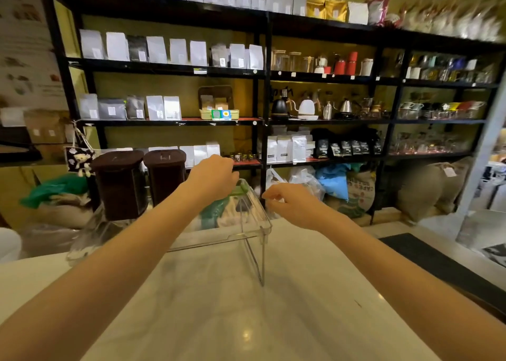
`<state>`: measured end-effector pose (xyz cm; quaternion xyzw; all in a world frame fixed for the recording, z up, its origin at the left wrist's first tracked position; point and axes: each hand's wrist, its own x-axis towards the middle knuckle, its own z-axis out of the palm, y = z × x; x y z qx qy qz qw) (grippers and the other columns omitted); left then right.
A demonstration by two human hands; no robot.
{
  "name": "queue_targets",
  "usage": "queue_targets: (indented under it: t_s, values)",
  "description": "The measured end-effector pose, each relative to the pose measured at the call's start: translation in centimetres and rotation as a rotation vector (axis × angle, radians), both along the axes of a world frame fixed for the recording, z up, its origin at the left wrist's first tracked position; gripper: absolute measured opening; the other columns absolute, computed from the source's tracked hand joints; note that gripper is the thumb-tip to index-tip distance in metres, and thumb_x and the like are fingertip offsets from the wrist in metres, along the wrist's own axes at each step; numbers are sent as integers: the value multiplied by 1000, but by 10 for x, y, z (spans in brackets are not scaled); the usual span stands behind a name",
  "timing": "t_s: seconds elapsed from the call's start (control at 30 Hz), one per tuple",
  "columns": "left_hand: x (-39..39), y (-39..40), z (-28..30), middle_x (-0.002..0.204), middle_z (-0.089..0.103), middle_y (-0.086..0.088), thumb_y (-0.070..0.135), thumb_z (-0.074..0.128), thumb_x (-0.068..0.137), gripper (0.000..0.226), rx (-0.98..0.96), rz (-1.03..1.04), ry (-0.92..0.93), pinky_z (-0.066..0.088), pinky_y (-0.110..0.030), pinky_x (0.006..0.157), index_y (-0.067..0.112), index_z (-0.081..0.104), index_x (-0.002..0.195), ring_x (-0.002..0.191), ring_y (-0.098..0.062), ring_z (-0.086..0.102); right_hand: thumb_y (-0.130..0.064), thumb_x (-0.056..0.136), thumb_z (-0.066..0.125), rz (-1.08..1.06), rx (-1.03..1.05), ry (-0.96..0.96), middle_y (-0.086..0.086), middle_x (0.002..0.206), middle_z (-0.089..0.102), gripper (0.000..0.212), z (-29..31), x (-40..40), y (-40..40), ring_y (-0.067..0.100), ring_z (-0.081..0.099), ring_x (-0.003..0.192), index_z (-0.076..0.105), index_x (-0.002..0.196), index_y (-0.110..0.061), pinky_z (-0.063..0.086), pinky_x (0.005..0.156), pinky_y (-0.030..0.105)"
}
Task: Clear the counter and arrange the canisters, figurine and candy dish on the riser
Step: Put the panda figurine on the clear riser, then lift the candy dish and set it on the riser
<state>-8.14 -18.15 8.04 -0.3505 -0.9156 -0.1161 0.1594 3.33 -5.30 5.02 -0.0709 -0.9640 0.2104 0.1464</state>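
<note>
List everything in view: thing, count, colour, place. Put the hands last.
counter: one, pale marble, foreground.
riser: one, clear, on the counter's far edge.
canisters: two, dark brown, lidded, side by side on the riser's left part.
green item: one, on the riser under the left hand; what it is cannot be told.
shelving: black, along the back wall, holding bags, kettles, jars.
sacks: several, on the floor below.
left hand: over the green item.
right hand: curled beside the riser.

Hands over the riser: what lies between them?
Head view: between the left hand and right hand lies only the clear riser's far corner, with a green strip.
</note>
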Motion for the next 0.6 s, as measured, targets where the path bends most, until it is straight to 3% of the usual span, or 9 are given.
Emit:
queue_targets:
  t_s: [0.1, 0.37, 0.5, 0.6]
  values:
    - [40, -15, -6, 106, 62, -13, 25, 35, 96, 32, 5, -86, 25, 48, -38, 77, 6, 57, 111, 87, -28, 58, -21, 93, 44, 0, 68, 25, 7, 127, 60, 32, -3, 38, 0, 21, 54, 114, 57, 121, -13, 45, 99, 35]
    - [154, -64, -55, 145, 44, 1, 35, 34, 96, 44, 36, -258, -145, 35, -32, 107, 24, 35, 139, 129, -16, 43, -33, 92, 45, 39, 139, -38, -9, 130, 53, 37, -54, 145, -11, 7, 46, 116, 46, 129, -29, 32, 90, 16]
    - [193, -86, -91, 142, 46, 2, 44, 32, 93, 51, 77, -297, -357, 39, -29, 103, 23, 35, 140, 123, -12, 47, -32, 93, 43, 75, 120, -137, -7, 133, 50, 41, -87, 187, -20, 8, 43, 120, 40, 133, -29, 32, 93, 18]
    - [214, -102, -114, 142, 46, 5, 61, 30, 79, 72, 103, -283, -489, 40, -23, 98, 23, 35, 140, 116, -6, 48, -30, 94, 42, 95, -2, -169, -6, 130, 53, 39, -105, 208, -26, 3, 45, 107, 41, 133, -28, 32, 82, 12]
